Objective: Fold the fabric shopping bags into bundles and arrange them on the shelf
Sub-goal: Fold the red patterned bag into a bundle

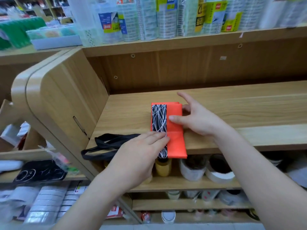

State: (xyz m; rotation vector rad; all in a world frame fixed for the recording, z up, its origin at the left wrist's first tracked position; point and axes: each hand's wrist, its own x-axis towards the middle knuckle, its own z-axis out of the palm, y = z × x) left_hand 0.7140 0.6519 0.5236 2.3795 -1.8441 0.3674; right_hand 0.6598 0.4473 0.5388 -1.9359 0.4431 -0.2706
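Observation:
An orange fabric bag point(175, 123) with a black strip of white scribble lines lies folded into a long narrow band on the wooden shelf point(232, 110). Its near end hangs over the shelf's front edge. The bag's black handles point(108, 143) trail off to the left along the shelf edge. My left hand point(141, 150) lies flat on the near part of the band, fingers straight over the patterned strip. My right hand point(194, 117) rests at the band's right edge, thumb pressing on the orange cloth, fingers spread and loosely raised.
The shelf's rounded wooden side panel point(54, 97) stands at the left. Packaged rolls point(166, 17) fill the shelf above. Tape rolls and jars point(199, 170) sit on the shelf below. A black phone case point(39, 171) lies on the lower left display.

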